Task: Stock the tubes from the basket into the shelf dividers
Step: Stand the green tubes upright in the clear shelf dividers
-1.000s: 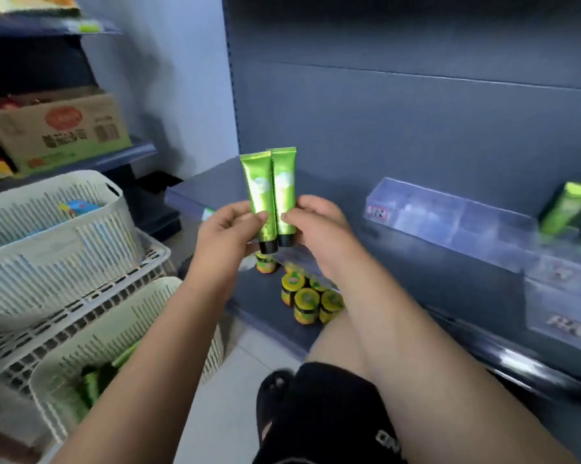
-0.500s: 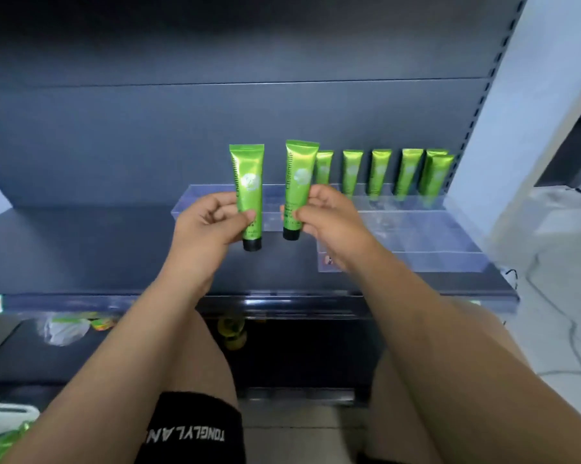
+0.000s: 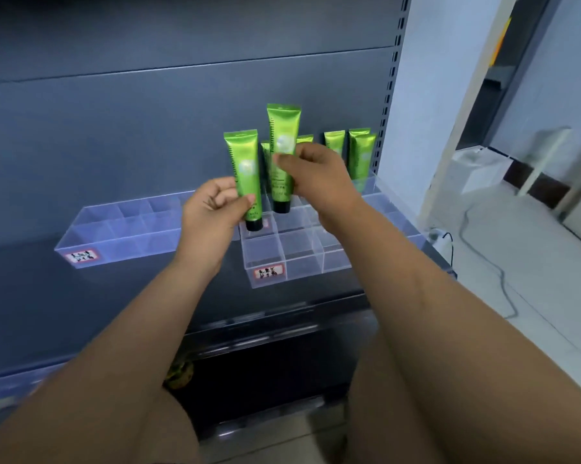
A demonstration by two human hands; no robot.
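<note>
Not far along I'd say: a few stocked tubes (image 3: 361, 149) stand in the back row of the clear dividers (image 3: 265, 259) by the shelf's (image 3: 81, 313) right edge, the left hand (image 3: 212, 209) has its grip pinched on the lower tube (image 3: 245, 169), the right hand (image 3: 312, 175) on the higher tube (image 3: 282, 125), both upright above the dividers, with plenty of slots to fill.

Upper tube (image 3: 284, 135): vertical lettering, "…amomile" partly made out. Lower tube (image 3: 245, 162): print blurred. Red-bordered labels (image 3: 268, 272) on clear dividers (image 3: 302, 262): handwriting not legible.
</note>
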